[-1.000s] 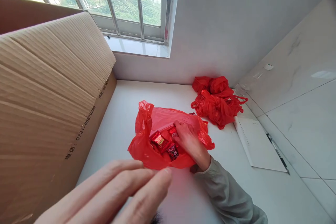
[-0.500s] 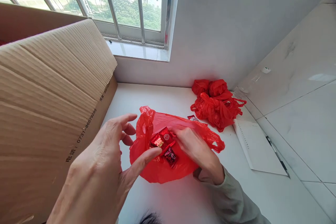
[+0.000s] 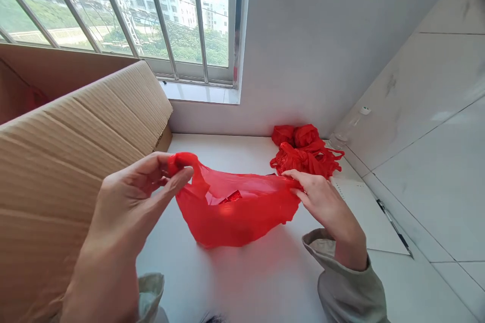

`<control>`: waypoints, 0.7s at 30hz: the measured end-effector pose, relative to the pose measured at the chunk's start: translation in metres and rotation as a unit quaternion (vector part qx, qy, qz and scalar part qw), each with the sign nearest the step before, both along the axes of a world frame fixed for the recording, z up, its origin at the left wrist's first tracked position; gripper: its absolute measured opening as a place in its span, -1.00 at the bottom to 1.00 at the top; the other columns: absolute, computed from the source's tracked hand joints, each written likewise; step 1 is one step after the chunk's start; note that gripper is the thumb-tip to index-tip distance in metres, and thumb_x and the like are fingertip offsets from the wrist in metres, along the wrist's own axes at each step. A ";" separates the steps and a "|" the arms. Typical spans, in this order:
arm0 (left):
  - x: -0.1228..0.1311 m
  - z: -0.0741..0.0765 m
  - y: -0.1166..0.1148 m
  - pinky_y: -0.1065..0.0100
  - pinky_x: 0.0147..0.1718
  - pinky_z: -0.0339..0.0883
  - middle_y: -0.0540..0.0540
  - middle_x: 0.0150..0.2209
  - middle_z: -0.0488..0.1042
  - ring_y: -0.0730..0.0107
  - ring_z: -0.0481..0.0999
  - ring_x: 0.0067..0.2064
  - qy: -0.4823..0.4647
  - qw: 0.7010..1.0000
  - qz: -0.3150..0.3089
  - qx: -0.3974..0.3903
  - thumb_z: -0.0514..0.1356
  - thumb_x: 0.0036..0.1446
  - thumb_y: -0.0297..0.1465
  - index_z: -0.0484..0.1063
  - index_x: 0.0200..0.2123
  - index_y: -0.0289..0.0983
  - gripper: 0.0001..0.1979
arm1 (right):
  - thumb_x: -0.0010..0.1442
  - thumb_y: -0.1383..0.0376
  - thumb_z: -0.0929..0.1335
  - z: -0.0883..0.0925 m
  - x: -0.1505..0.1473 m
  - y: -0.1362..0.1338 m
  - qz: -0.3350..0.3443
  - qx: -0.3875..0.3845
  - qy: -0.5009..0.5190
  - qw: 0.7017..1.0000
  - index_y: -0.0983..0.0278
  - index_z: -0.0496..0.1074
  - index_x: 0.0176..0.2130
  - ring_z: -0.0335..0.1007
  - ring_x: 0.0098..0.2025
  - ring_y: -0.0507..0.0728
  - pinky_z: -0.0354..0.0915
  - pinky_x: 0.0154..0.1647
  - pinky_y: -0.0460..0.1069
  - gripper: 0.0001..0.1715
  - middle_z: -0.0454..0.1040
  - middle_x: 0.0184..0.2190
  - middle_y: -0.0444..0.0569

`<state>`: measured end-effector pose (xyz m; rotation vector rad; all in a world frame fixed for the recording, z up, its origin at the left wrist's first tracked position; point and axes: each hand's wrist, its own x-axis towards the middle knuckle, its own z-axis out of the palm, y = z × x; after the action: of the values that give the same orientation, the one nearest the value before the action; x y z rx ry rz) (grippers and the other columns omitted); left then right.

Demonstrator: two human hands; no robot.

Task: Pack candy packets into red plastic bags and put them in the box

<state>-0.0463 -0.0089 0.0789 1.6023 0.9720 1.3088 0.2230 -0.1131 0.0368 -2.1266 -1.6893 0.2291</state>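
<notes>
A thin red plastic bag (image 3: 238, 222) stands open on the white table in front of me. My left hand (image 3: 129, 197) pinches its left handle between thumb and fingers. At the other side, my right hand (image 3: 322, 199) grips the right handle, which is bunched and partly hidden by the fingers. Inside the bag a shiny red wrapped snack packet (image 3: 232, 197) shows above the front edge; whatever else lies in there is covered by the red plastic.
A large open cardboard box (image 3: 87, 131) fills the left side. Several red plastic bags (image 3: 303, 149) lie bunched by the wall. A clear bottle (image 3: 346, 128), a white notebook (image 3: 367, 212) and a pen (image 3: 394, 227) are at the right. Behind is a barred window (image 3: 182, 15).
My right hand has come out of the bag and taken its right handle. My left hand, open before, has closed on the left handle. The bag's front edge has risen over the packets.
</notes>
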 end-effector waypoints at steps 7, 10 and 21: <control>0.028 0.037 0.014 0.53 -0.36 0.36 0.05 -0.35 0.51 0.56 0.45 -0.34 -0.041 0.989 -0.006 0.141 0.35 0.04 -0.41 0.54 -0.33 -0.22 -0.91 | 0.12 0.09 0.44 0.008 0.008 0.023 -0.043 0.257 0.253 0.932 0.20 0.49 -0.14 0.34 -0.46 0.05 0.30 -0.41 -0.07 -0.66 0.50 -0.43 -0.15; 0.024 0.033 0.018 0.47 -0.38 0.34 0.05 -0.37 0.53 0.53 0.44 -0.37 0.041 0.988 -0.005 0.148 0.34 0.06 -0.36 0.55 -0.32 -0.21 -0.90 | 0.12 0.09 0.43 0.000 0.005 0.037 -0.018 0.271 0.314 0.910 0.24 0.48 -0.21 0.37 -0.40 0.06 0.30 -0.37 -0.08 -0.69 0.51 -0.38 -0.12; -0.009 0.023 0.035 0.27 -0.30 0.40 0.05 -0.31 0.55 0.25 0.54 -0.25 0.306 0.947 0.013 0.093 0.26 0.02 -0.06 0.51 -0.17 -0.07 -0.66 | 0.06 0.11 0.47 -0.006 0.023 0.039 -0.051 0.201 0.342 0.917 0.23 0.51 -0.24 0.35 -0.39 0.06 0.27 -0.35 -0.06 -0.70 0.47 -0.43 -0.14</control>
<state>-0.0553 0.0260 0.1017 2.2193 1.2607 0.9444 0.2455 -0.0738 0.0313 -1.5618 -1.0936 0.4834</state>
